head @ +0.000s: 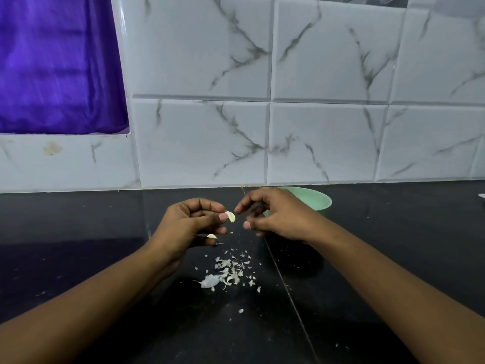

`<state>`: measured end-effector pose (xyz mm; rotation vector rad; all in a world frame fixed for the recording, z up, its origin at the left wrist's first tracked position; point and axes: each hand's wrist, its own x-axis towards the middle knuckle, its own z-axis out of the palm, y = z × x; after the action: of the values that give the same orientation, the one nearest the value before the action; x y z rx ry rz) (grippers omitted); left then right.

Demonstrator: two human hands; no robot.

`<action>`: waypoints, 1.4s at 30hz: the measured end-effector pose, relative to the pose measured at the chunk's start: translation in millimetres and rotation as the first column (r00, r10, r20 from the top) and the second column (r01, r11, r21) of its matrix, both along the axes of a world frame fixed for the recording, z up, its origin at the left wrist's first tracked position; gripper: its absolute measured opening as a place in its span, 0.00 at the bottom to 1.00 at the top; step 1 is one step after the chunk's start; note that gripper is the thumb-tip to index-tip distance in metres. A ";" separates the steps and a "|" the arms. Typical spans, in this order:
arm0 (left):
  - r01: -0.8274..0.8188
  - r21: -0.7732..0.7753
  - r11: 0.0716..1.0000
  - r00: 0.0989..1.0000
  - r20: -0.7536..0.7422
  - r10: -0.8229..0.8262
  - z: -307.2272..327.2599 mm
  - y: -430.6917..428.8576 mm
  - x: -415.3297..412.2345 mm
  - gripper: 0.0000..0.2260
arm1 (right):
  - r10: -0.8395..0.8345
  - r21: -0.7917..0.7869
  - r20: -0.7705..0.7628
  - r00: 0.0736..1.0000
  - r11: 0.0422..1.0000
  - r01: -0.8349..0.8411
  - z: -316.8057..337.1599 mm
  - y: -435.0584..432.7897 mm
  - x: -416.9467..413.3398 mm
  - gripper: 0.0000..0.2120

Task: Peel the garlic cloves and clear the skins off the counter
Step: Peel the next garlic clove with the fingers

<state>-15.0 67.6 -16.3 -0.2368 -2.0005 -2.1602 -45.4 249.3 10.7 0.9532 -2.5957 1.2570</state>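
Observation:
My left hand (193,224) pinches a small pale garlic clove (231,216) between thumb and forefinger above the black counter. A second clove (211,236) sits tucked under its lower fingers. My right hand (273,216) hovers just right of the clove, fingers curled, its forefinger and thumb tips close to the clove but apart from it; I see nothing held in it. A loose pile of white garlic skins (227,273) lies on the counter below both hands.
A pale green bowl (319,202) stands behind my right hand against the marble-tiled wall (328,143); its inside is hidden. The black counter (105,245) has a seam running diagonally. A purple cloth (57,64) fills a wall opening at upper left.

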 end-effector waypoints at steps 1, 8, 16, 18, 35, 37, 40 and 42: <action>0.002 0.000 1.000 1.000 -0.003 -0.002 0.2 0.2 0.2 0.06 | -0.002 0.012 -0.029 1.000 1.000 0.002 -1.0 -1.0 0.3 0.09; -0.024 -0.015 1.000 0.999 -0.045 0.023 -0.2 0.5 0.9 0.05 | -0.108 0.002 -0.263 0.959 0.994 0.112 -8.6 -8.4 1.2 0.05; -0.079 -0.107 0.991 0.989 -0.136 0.064 -0.8 2.8 2.1 0.05 | -0.101 0.075 -0.341 0.935 0.988 0.134 -7.9 -9.1 1.4 0.06; -0.061 -0.094 0.994 0.991 -0.128 0.049 -0.8 4.0 2.6 0.05 | -0.084 0.084 -0.372 0.924 0.989 0.124 -7.8 -9.3 1.4 0.06; -0.005 0.035 0.999 0.996 -0.089 0.008 -0.4 4.5 0.1 0.06 | -0.083 -0.053 -0.367 0.926 0.996 0.068 -4.5 -5.0 1.2 0.02; -0.026 0.021 0.999 0.996 -0.090 0.028 -0.6 3.3 -0.1 0.06 | -0.070 -0.081 -0.357 0.932 0.996 0.043 -3.8 -3.9 1.9 0.05; -0.058 -0.016 0.998 0.992 -0.109 0.056 -1.3 2.3 -0.4 0.05 | -0.055 -0.078 -0.364 0.930 0.997 0.029 -3.8 -5.5 3.6 0.03; -0.087 -0.061 0.994 0.987 -0.141 0.078 -0.9 1.7 0.3 0.05 | -0.053 -0.063 -0.372 0.927 0.998 0.031 -4.5 -6.4 3.3 0.02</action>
<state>-14.7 69.3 -17.3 -0.2997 -1.9709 -1.9724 -42.2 242.9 6.3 1.0075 -2.2616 1.0137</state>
